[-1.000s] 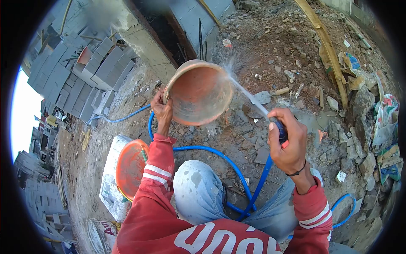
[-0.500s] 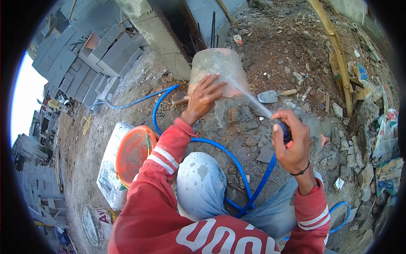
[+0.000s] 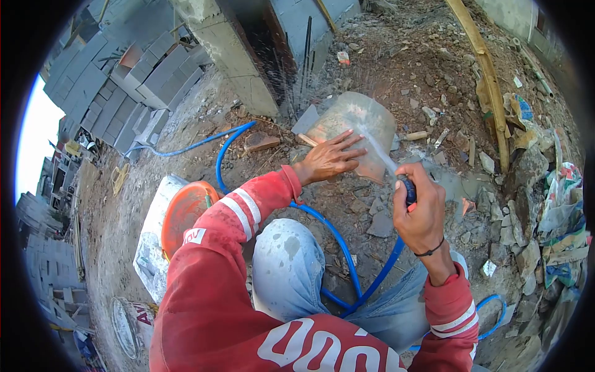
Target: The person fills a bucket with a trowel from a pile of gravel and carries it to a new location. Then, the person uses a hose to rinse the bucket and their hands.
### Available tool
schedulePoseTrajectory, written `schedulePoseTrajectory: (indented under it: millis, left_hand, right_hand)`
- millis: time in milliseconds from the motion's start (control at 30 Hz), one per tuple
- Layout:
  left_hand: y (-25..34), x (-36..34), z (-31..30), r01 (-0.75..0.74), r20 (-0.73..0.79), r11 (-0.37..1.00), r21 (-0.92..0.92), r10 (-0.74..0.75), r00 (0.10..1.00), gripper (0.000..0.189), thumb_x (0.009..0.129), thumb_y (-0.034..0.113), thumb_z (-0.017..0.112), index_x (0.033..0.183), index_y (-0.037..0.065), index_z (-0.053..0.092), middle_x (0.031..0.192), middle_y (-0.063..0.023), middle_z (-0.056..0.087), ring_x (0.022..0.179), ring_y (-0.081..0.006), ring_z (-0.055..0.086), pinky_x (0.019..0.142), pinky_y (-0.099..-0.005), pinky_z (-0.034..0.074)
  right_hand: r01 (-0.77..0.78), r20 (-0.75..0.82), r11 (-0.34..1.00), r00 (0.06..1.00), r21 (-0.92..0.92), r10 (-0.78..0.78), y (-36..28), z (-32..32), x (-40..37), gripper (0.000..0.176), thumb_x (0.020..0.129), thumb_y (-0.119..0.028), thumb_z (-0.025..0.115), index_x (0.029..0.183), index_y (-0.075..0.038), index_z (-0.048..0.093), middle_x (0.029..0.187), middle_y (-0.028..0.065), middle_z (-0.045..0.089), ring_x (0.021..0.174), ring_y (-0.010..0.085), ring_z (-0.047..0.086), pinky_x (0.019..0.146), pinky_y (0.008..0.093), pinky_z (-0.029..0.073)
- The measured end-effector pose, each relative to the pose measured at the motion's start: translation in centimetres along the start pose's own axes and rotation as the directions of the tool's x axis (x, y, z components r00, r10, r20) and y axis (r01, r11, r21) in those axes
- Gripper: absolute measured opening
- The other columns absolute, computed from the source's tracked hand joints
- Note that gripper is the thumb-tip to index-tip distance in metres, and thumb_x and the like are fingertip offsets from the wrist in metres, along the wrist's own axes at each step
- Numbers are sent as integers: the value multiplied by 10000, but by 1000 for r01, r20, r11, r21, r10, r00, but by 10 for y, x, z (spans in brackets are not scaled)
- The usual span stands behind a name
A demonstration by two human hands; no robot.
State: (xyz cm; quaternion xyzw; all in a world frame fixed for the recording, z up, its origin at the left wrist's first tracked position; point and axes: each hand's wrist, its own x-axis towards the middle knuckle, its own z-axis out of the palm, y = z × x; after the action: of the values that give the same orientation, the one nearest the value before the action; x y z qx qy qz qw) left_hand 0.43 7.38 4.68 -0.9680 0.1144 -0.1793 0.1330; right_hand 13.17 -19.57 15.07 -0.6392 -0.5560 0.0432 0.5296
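A grimy, translucent bucket [image 3: 379, 118] sits tilted on the muddy ground in front of me. My left hand [image 3: 334, 158] lies against its near left side, fingers spread. In my right hand [image 3: 423, 201] is a dark blue hose nozzle [image 3: 408, 188], with the fingers wrapped round it. A white jet of water [image 3: 379, 147] runs from the nozzle onto the bucket's wall and sprays off it. From the nozzle a blue hose [image 3: 379, 276] loops down between my knees and away to the left.
An orange bucket [image 3: 175, 214] and a white sack [image 3: 149, 248] lie to my left, near a paint pail [image 3: 126, 328]. Grey blocks [image 3: 149, 77] are stacked behind. A concrete post [image 3: 238, 68] stands ahead. Rubble and a wooden pole [image 3: 493, 93] are on the right.
The bucket has tipped and shifted to the right. My left hand has moved right and down along with it. The water jet has become shorter, still striking the bucket.
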Motion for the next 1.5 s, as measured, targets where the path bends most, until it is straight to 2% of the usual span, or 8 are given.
schedulePoseTrajectory:
  millis: [833, 1067, 1167, 1200, 1267, 1333, 1433, 1500]
  left_hand:
    - [-27, -30, -22, -542, 239, 827, -147, 562, 792, 417, 816, 204, 661, 1208, 75, 725, 1449, -77, 590, 1457, -351, 445, 1233, -541, 348]
    - [-46, -13, -32, 106, 184, 994, -32, -98, 978, 292, 778, -2, 642, 1045, 71, 734, 1392, -128, 643, 1372, -360, 539, 1157, -566, 406]
    - [-52, -10, -4, 598, -267, 645, -475, -754, 600, 359, 748, -49, 554, 1075, -4, 693, 1159, -268, 694, 1074, -482, 652, 931, -495, 536]
    - [-51, -8, 1, 601, -275, 645, -471, -755, 595, 359, 748, -49, 554, 1075, -4, 693, 1159, -268, 694, 1074, -482, 652, 931, -495, 536]
    - [-52, -5, 16, 794, 10, -31, -607, -999, -32, 318, 781, -40, 555, 1060, -8, 707, 1139, -301, 684, 1035, -464, 677, 889, -510, 540]
    - [-60, -16, 70, 727, -39, -60, -684, -992, -118, 321, 847, -10, 562, 1143, -9, 687, 1149, -270, 703, 981, -428, 719, 873, -499, 557]
    - [-57, 7, 58, -222, 672, -647, -729, -618, -408, 392, 952, -8, 493, 1337, -25, 560, 1206, -199, 666, 960, -422, 718, 793, -451, 661]
    - [-61, -6, 74, -481, 791, -633, -607, -543, -283, 389, 964, -11, 474, 1345, -32, 549, 1207, -220, 658, 961, -439, 714, 768, -455, 675]
  right_hand:
    - [-47, -49, 999, 998, -25, 46, 31, 7, 14, 194, 867, -52, 698, 1036, -33, 606, 608, 156, 578, 482, 271, 585, 509, 378, 438]
    - [-134, -105, 988, 987, -71, 126, 33, 1, 13, 156, 890, -27, 652, 1040, -29, 609, 589, 142, 552, 465, 258, 544, 495, 384, 410]
    - [-153, -87, 985, 985, -79, 146, 29, 2, 11, 149, 893, -11, 629, 1041, -24, 614, 593, 135, 546, 477, 257, 534, 500, 394, 402]
    - [-131, -64, 989, 990, -75, 126, 27, 4, 11, 151, 893, -5, 622, 1043, -23, 621, 600, 138, 553, 488, 263, 542, 504, 393, 401]
    - [-98, -39, 993, 995, -72, 95, 23, 9, 11, 155, 892, 0, 615, 1044, -22, 627, 606, 141, 560, 498, 269, 550, 509, 391, 400]
    - [-60, -28, 998, 998, -1, 60, 19, 16, 9, 171, 897, -5, 611, 1062, -26, 648, 637, 153, 585, 519, 290, 568, 520, 397, 413]
    - [-63, 66, 998, 996, -18, 65, 22, 21, 6, 203, 898, -6, 613, 1093, -28, 662, 707, 178, 624, 549, 319, 608, 548, 413, 459]
    - [-58, 83, 998, 995, 7, 58, 16, 26, 3, 208, 898, -5, 615, 1098, -28, 664, 722, 182, 630, 558, 327, 618, 561, 417, 475]
